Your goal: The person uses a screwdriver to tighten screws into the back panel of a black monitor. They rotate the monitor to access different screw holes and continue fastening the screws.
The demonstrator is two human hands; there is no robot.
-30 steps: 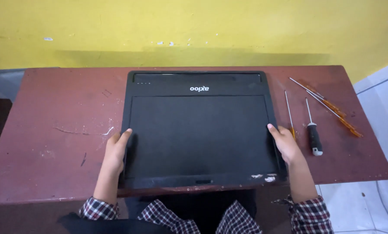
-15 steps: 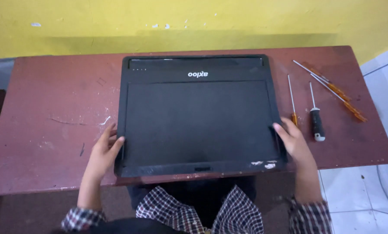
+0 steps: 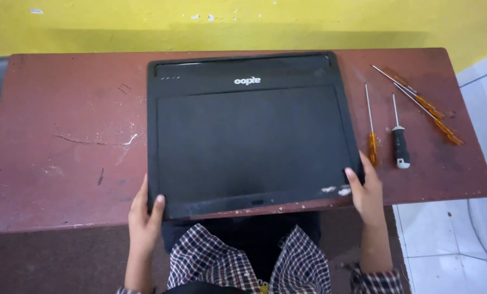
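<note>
I am looking down at a big black laptop (image 3: 251, 130) that is lying closed and flat across the middle of the frame on a worn reddish-brown table (image 3: 63, 136), its near edge hanging slightly past the table's front edge. My left hand (image 3: 144, 215) is gripping the lower left corner, thumb curled over the lid and the other fingers tucked underneath where I cannot see them. My right hand (image 3: 366, 190) is clasping the lower right corner the same way, thumb resting on top beside some white scuff marks (image 3: 335, 190). Both hands are closing on the laptop rather than spreading wide. I am judging it to be stiff and fairly heavy for its thin shape, with a smooth matte shell that could be slipping in a loose grip, and fragile inside, so taking it at two opposite corners or along both side edges seems soundest. At the right of the frame four screwdrivers are lying apart from the laptop: an orange-handled one (image 3: 371, 130) nearest, a black-handled one (image 3: 399, 139) beside it, and two long orange ones (image 3: 420, 103) slanting toward the upper right. A yellow wall (image 3: 243, 22) is filling the top of the frame.
</note>
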